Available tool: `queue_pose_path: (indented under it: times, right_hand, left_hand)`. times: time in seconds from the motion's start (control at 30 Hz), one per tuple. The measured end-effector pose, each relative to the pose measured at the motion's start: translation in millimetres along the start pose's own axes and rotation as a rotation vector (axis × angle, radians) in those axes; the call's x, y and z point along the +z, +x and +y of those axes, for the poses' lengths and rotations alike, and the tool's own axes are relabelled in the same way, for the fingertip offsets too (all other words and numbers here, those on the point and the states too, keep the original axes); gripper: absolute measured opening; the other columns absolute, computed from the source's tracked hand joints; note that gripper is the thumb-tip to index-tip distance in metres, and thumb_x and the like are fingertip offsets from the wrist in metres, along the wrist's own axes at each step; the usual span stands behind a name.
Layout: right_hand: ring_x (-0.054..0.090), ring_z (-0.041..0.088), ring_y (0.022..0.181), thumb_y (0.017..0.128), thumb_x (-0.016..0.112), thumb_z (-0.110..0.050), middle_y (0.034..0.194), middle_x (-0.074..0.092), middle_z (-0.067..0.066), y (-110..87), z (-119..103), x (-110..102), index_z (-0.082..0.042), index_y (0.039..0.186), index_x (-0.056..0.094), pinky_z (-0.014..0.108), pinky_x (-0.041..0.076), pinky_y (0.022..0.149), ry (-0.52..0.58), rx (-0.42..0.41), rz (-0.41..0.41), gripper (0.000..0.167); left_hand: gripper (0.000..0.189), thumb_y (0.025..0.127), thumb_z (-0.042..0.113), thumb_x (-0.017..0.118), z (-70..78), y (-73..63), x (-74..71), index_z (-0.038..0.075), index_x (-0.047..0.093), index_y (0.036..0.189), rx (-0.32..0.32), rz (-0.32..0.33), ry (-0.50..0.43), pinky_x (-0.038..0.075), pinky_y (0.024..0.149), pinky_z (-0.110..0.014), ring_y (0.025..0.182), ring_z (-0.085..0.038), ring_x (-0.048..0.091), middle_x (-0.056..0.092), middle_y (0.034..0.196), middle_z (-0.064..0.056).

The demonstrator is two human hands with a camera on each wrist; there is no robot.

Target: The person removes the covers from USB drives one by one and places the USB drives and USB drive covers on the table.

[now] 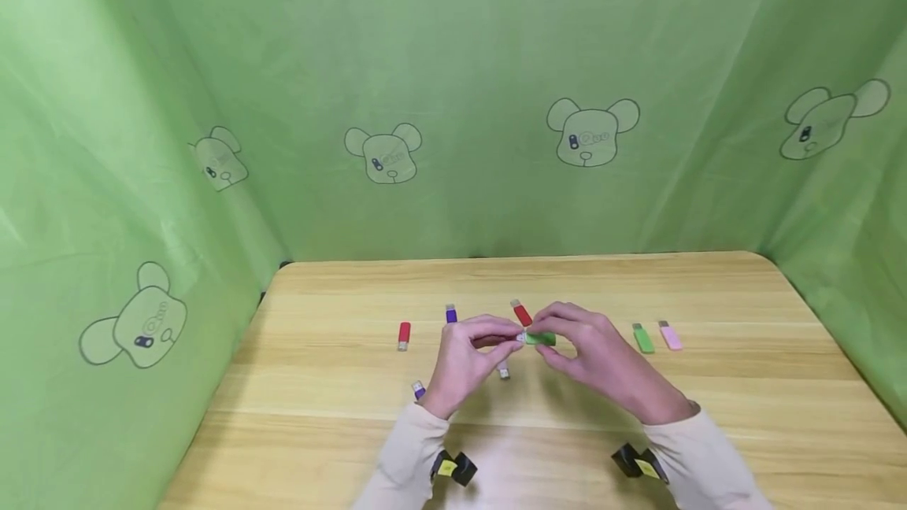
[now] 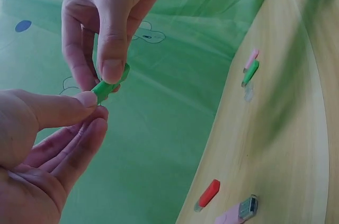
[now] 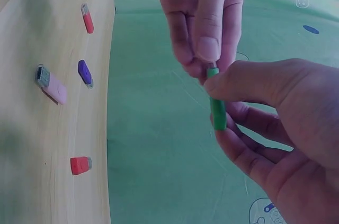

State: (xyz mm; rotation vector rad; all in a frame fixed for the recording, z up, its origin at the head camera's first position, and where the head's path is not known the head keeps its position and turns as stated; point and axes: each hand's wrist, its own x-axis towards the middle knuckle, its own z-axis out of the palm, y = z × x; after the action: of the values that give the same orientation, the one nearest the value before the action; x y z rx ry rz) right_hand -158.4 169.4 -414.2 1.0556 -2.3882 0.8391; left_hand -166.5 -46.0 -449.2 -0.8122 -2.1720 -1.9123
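Note:
Both hands meet over the table around one green USB stick point(image 1: 542, 338). My right hand point(image 1: 598, 352) pinches its green body between thumb and fingers, as the right wrist view also shows. The left hand point(image 1: 464, 360) holds the plug end with thumb and fingertips. Those fingertips hide most of that end, so I cannot tell whether a cap covers it. Held up off the wood, the stick lies roughly level in the head view. Below the hands, a pink USB stick point(image 1: 503, 370) is partly covered by the left hand.
On the wooden table point(image 1: 312, 431) lie a red stick point(image 1: 405, 335), a second red stick point(image 1: 522, 313), a purple stick point(image 1: 451, 315) and another purple stick point(image 1: 420, 391). At right are a green stick point(image 1: 643, 339) and a pink one point(image 1: 670, 336). Green curtains point(image 1: 468, 61) enclose the table.

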Motion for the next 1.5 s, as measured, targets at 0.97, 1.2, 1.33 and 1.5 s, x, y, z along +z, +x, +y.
queue_pose_path:
  times: [0.97,1.2,1.33,1.5]
  right_hand:
    - [0.074,0.019,0.089,0.074,0.089,0.002,0.101,0.075,0.004,-0.6,-7.3,3.5,-0.005,0.100,0.078,0.025,0.063,0.079,0.010,0.029,0.059,0.029]
    - [0.074,0.020,0.091,0.075,0.088,0.002,0.101,0.076,0.004,0.2,-7.8,2.8,-0.006,0.099,0.079,0.026,0.063,0.079,0.015,0.039,0.043,0.028]
    - [0.074,0.021,0.090,0.072,0.089,0.004,0.100,0.077,0.006,0.9,-10.2,5.6,-0.004,0.098,0.079,0.026,0.063,0.078,-0.008,0.038,0.096,0.029]
    - [0.074,0.021,0.092,0.073,0.089,0.003,0.102,0.077,0.006,1.8,-7.8,3.0,-0.005,0.100,0.079,0.026,0.063,0.080,0.003,0.014,0.064,0.030]
  left_hand:
    - [0.021,0.083,-0.005,0.082,0.5,-1.4,-1.1,-0.003,0.078,0.104,-0.030,0.005,-0.068,0.063,0.086,-0.033,0.097,-0.020,0.075,0.076,0.107,-0.014]
    - [0.019,0.083,-0.003,0.083,2.5,-1.1,-3.2,-0.003,0.079,0.101,-0.032,0.004,-0.034,0.063,0.084,-0.031,0.095,-0.026,0.076,0.077,0.105,-0.014]
    - [0.016,0.083,-0.001,0.084,6.8,-0.6,-2.5,-0.002,0.079,0.098,-0.052,0.039,-0.022,0.063,0.083,-0.031,0.093,-0.026,0.076,0.077,0.102,-0.013]
    - [0.017,0.083,-0.003,0.083,6.8,-1.0,-4.4,-0.002,0.079,0.099,-0.051,0.019,-0.014,0.063,0.083,-0.031,0.094,-0.022,0.076,0.077,0.103,-0.012]
